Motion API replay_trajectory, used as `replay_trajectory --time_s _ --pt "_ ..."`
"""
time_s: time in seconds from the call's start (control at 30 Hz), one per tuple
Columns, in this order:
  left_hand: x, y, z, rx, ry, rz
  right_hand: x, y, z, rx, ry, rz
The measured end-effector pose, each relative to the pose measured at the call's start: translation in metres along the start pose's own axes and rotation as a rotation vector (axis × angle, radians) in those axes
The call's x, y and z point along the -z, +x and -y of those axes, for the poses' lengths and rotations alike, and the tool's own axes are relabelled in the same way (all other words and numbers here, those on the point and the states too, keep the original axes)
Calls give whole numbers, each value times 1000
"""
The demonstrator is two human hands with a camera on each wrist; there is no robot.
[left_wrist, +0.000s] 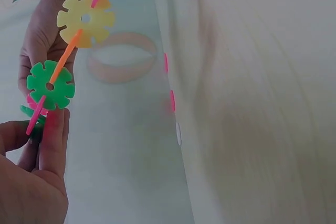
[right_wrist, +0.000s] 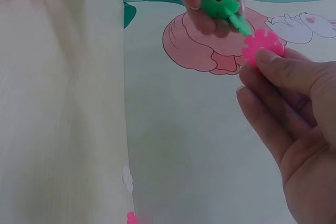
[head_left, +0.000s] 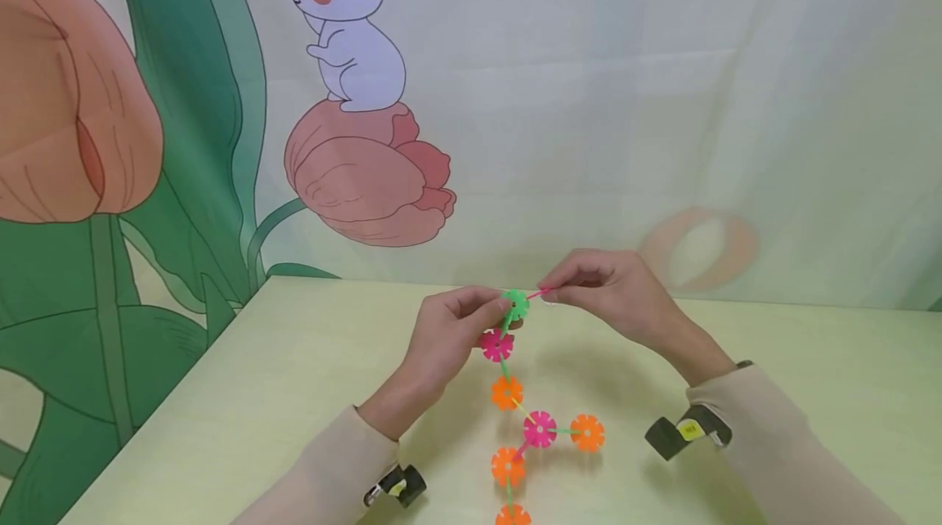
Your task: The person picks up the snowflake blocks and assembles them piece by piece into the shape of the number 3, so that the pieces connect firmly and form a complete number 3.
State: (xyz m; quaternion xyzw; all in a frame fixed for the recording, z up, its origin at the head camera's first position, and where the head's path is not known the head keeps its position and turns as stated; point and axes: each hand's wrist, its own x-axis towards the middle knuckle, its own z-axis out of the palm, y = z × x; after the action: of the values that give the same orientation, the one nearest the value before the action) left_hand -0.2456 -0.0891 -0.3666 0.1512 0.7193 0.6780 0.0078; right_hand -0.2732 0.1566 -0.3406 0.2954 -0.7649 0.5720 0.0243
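My left hand (head_left: 459, 329) pinches the upper end of a chain of slotted plastic snowflake discs, held above the table. At that end is a green disc (head_left: 518, 305). Below it hang a pink disc (head_left: 497, 345), an orange disc (head_left: 507, 392) and several others, with some discs edge-on between them. Thumb and fingers of my right hand (head_left: 614, 292) pinch another pink disc (right_wrist: 262, 46). This disc's edge meets a green disc edge-on at the chain's end; whether their slots are joined I cannot tell.
A pale table (head_left: 294, 361) lies beneath the hands, with a printed cloth (head_left: 559, 141) behind it. Near the table's far edge lies a white disc (right_wrist: 127, 178), with a pink piece (right_wrist: 131, 217) close by. One orange disc (head_left: 586, 433) branches off the chain to the right.
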Motion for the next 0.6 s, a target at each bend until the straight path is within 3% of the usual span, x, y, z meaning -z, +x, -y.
replay_trajectory --time_s 0.2,0.6 --pt "0 1 -1 -5 -3 12 -4 1 -4 21 20 -13" --pt "0 -1 -2 18 -32 11 -16 0 -6 111 -47 -91"
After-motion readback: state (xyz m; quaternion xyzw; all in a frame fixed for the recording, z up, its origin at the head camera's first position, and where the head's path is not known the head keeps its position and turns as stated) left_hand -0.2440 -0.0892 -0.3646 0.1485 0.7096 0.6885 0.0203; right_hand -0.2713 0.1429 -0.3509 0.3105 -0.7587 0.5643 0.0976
